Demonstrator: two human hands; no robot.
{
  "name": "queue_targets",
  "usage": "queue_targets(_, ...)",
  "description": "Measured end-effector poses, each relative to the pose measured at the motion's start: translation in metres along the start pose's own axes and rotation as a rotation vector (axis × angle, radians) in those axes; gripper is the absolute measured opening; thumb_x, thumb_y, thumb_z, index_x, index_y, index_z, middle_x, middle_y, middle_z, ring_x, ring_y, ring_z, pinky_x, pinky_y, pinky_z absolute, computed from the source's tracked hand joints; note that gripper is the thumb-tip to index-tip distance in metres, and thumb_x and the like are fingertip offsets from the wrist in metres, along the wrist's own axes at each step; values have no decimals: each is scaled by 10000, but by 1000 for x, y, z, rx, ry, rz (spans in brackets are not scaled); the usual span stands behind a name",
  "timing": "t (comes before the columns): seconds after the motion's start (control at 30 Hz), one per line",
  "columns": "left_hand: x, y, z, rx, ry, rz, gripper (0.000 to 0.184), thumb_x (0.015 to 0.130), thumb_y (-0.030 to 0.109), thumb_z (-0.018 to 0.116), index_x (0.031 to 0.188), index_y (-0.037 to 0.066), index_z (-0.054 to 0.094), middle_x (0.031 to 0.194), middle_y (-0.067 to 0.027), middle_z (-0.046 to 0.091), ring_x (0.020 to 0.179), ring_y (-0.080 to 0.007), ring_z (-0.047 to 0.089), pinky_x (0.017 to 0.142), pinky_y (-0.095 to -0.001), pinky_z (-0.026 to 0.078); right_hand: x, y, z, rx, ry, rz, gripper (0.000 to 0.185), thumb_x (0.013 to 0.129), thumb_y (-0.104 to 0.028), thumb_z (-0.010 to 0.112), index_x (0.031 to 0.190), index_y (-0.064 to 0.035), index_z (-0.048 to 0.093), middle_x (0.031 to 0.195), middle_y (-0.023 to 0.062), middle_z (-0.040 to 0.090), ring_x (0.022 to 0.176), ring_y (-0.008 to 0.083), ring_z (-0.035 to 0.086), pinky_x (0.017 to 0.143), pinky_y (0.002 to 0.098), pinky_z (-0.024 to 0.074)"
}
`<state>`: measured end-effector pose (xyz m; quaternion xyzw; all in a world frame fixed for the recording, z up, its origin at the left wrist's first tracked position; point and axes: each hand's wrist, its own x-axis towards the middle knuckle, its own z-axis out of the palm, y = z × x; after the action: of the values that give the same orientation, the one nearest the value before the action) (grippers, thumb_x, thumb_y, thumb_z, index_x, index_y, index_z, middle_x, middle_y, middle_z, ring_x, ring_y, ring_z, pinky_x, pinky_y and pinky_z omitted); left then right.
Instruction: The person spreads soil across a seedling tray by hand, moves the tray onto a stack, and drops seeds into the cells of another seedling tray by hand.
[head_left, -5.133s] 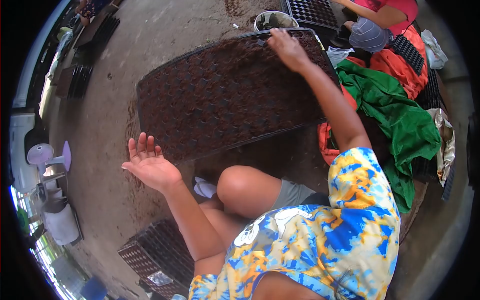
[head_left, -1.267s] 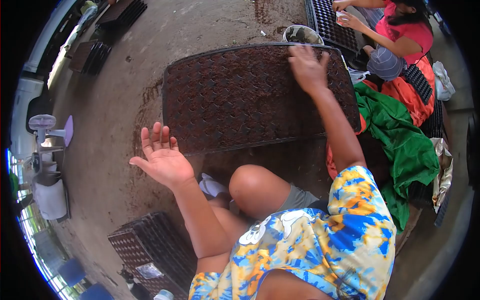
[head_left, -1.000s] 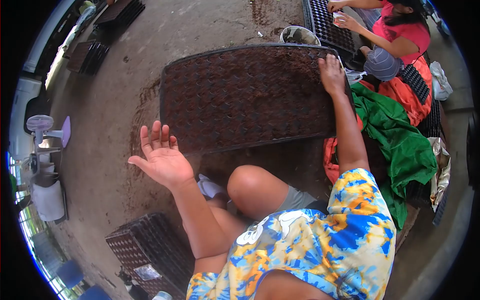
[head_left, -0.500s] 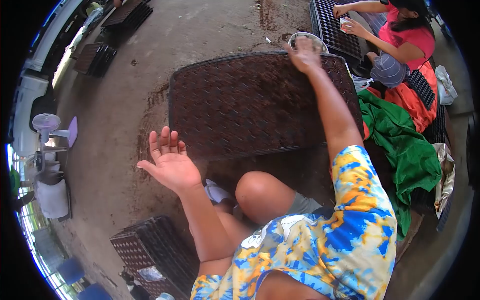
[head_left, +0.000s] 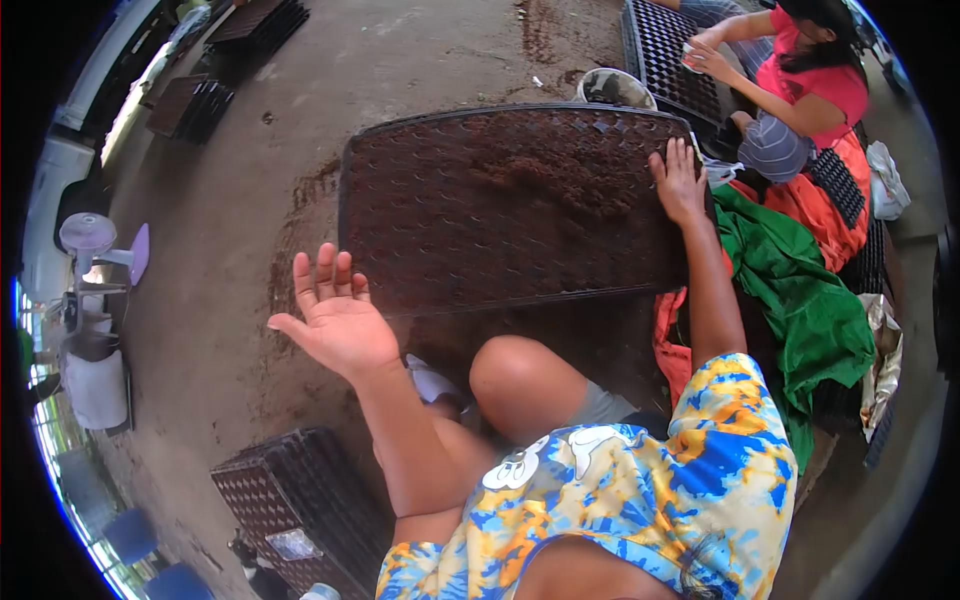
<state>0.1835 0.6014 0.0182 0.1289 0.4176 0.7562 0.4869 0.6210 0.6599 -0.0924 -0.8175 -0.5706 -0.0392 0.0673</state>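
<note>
A large black cell tray (head_left: 440,230) lies in front of me, its cells covered with dark brown soil. Loose soil (head_left: 570,180) is heaped across its upper right part. My right hand (head_left: 680,182) rests flat on the tray's right end, fingers spread and nothing held. Palm up, my left hand (head_left: 340,318) is raised beside the tray's lower left corner, with its fingers apart and nothing in it. A white bucket (head_left: 616,88) with dark contents stands just behind the tray's far edge.
A co-worker in a pink shirt (head_left: 835,90) sits at the upper right by another tray (head_left: 672,60), holding something small and white. Green cloth (head_left: 800,300) and orange cloth (head_left: 825,220) lie at the right. Stacked trays (head_left: 300,500) stand at the lower left; a fan (head_left: 90,235) is further left.
My right hand has moved from the bucket at the far edge to the tray's right end. Loose soil now lies heaped on the tray's upper right. My left hand has barely moved.
</note>
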Motion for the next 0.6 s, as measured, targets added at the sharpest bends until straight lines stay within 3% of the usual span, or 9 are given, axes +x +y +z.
queue_targets(0.07, -1, -2, 2, 1, -10, -2, 744, 875, 673, 187, 1228, 83, 471, 1165, -92, 547, 1027, -201, 496, 846, -337, 364, -21, -10, 0, -4, -15, -20, 759, 901, -601, 251, 1423, -51, 203, 1493, 147, 147, 1393, 273, 88, 1093, 520, 62)
queue_targets(0.17, -3, -6, 5, -4, -15, -17, 745, 874, 673, 188, 1231, 84, 471, 1168, -96, 545, 1026, -202, 497, 849, -340, 363, -34, -93, -8, -21, -10, -222, 776, 891, -594, 305, 1420, -39, 195, 1488, 160, 157, 1389, 280, 110, 1087, 509, 95)
queue_targets(0.23, -5, -8, 7, -5, -7, -17, 747, 871, 676, 191, 1231, 84, 470, 1169, -99, 545, 1026, -205, 497, 848, -342, 364, -37, -145, 0, 241, 10, -325, 793, 874, -612, 323, 1408, -34, 217, 1483, 151, 178, 1384, 270, 126, 1091, 496, 101)
queue_targets(0.3, -5, -6, 4, -6, 1, -12, 748, 871, 676, 195, 1231, 82, 470, 1170, -101, 545, 1025, -208, 497, 845, -343, 365, -35, -167, -10, 321, -111, -406, 728, 916, -555, 281, 1427, -48, 171, 1495, 137, 149, 1392, 262, 102, 1089, 501, 92)
queue_targets(0.4, -7, 2, -5, -19, 11, -2, 744, 874, 670, 202, 1231, 74, 469, 1168, -105, 545, 1020, -211, 499, 837, -343, 370, 0, -127, -6, 123, 4, -212, 733, 918, -583, 209, 1429, -58, 174, 1501, 126, 133, 1392, 256, 112, 1074, 552, 94)
queue_targets(0.47, -12, 9, -8, -44, -1, 5, 740, 877, 664, 208, 1230, 68, 469, 1164, -107, 547, 1014, -212, 502, 831, -344, 374, 19, -98, 5, 31, -66, -21, 871, 845, -707, 152, 1444, -75, 129, 1510, 116, 86, 1400, 245, 42, 1097, 500, 28)
queue_targets(0.6, -12, 10, -13, -55, -31, 2, 737, 878, 659, 220, 1231, 63, 470, 1155, -109, 554, 1002, -211, 508, 824, -341, 379, 49, -152, 8, 154, -100, -135, 929, 803, -760, 146, 1446, -91, 114, 1513, 72, 86, 1400, 202, 20, 1114, 455, 5)
